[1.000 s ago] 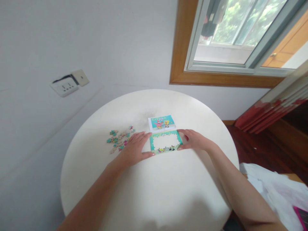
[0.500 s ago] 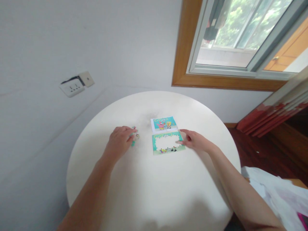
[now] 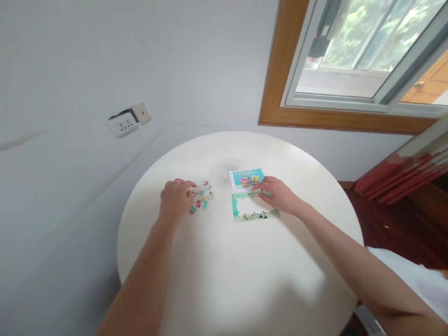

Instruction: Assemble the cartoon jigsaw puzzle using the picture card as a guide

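Note:
Several small jigsaw puzzle pieces [image 3: 199,204] in pink, teal and yellow lie spread out on the white round table [image 3: 224,261]. My left hand [image 3: 176,198] rests at their left edge, fingers loosely bent with a gap between thumb and forefinger. A teal puzzle frame [image 3: 235,205] with a white middle lies to the right of the pieces. Above it is a picture card [image 3: 239,178] with cartoon figures. My right hand [image 3: 278,193] reaches over the right side of both, thumb and forefinger apart, covering part of them; nothing shows in its fingers.
The table stands against a white wall [image 3: 189,70] with a power socket [image 3: 123,123]. A wood-framed window [image 3: 269,109] is at the back right, beside a red and pale curtain [image 3: 388,172]. White cloth or plastic [image 3: 409,275] lies low on the right.
My left hand has drawn off the puzzle pieces, so more of them show. My right hand has moved up from the frame's right edge toward the picture card. The view has shifted slightly left.

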`<control>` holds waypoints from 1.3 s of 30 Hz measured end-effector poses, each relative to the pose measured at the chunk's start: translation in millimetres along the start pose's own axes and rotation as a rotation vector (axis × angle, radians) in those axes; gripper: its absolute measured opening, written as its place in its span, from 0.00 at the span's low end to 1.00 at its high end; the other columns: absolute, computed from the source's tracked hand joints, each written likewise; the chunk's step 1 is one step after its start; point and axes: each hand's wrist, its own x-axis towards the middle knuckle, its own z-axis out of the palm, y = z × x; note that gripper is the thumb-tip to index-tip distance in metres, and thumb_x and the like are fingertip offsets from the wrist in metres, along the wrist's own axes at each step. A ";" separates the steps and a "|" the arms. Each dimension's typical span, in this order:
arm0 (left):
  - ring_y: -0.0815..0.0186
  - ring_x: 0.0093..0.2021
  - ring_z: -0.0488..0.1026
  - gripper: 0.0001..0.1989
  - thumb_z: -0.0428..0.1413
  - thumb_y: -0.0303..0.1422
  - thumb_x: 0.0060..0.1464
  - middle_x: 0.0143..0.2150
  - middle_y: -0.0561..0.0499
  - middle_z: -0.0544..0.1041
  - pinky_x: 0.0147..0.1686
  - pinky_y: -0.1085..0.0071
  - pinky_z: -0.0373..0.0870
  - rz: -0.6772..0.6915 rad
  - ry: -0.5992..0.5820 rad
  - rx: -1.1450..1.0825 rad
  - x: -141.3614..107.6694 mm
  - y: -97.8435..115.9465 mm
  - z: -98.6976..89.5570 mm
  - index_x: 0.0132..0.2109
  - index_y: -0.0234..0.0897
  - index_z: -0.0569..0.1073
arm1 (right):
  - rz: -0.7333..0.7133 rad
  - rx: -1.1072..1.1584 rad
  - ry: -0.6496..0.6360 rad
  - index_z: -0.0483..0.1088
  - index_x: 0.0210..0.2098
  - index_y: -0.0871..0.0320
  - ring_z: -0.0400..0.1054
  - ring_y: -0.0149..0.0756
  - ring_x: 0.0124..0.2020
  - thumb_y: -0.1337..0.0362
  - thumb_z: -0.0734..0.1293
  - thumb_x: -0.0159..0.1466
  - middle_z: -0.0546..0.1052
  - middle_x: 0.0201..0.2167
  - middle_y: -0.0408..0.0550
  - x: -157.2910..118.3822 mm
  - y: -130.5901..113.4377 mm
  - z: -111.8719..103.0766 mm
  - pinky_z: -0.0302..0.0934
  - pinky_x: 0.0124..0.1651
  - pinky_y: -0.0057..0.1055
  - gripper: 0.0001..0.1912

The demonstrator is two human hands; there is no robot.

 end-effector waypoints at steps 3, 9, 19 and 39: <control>0.53 0.51 0.66 0.17 0.48 0.25 0.55 0.46 0.46 0.73 0.51 0.58 0.66 -0.048 -0.027 -0.004 -0.1 -0.2 1.6 0.47 0.44 0.76 | -0.098 0.012 -0.049 0.75 0.47 0.56 0.67 0.39 0.47 0.67 0.64 0.64 0.75 0.43 0.52 40.8 -24.1 12.5 0.58 0.52 0.34 0.14; 0.53 0.49 0.68 0.16 0.49 0.26 0.55 0.45 0.44 0.72 0.50 0.59 0.67 -0.100 -0.019 -0.005 2.4 -10.3 5.9 0.48 0.40 0.75 | -0.083 0.023 -0.093 0.74 0.50 0.56 0.67 0.35 0.47 0.69 0.60 0.65 0.76 0.44 0.50 117.3 -59.0 50.6 0.57 0.53 0.31 0.17; 0.56 0.46 0.70 0.16 0.48 0.24 0.54 0.42 0.43 0.73 0.51 0.60 0.67 -0.116 0.011 -0.061 5.4 -28.0 4.7 0.46 0.37 0.75 | -0.083 -0.055 -0.155 0.73 0.51 0.48 0.64 0.44 0.51 0.61 0.62 0.65 0.74 0.48 0.50 151.7 -64.1 72.4 0.59 0.51 0.39 0.17; 0.58 0.43 0.72 0.10 0.58 0.35 0.50 0.37 0.47 0.73 0.49 0.64 0.67 0.034 -0.144 -0.172 -1.4 -24.6 -4.0 0.40 0.41 0.80 | -0.082 -0.038 -0.205 0.76 0.44 0.58 0.66 0.42 0.48 0.65 0.65 0.62 0.75 0.45 0.54 157.8 -65.9 69.3 0.58 0.51 0.35 0.12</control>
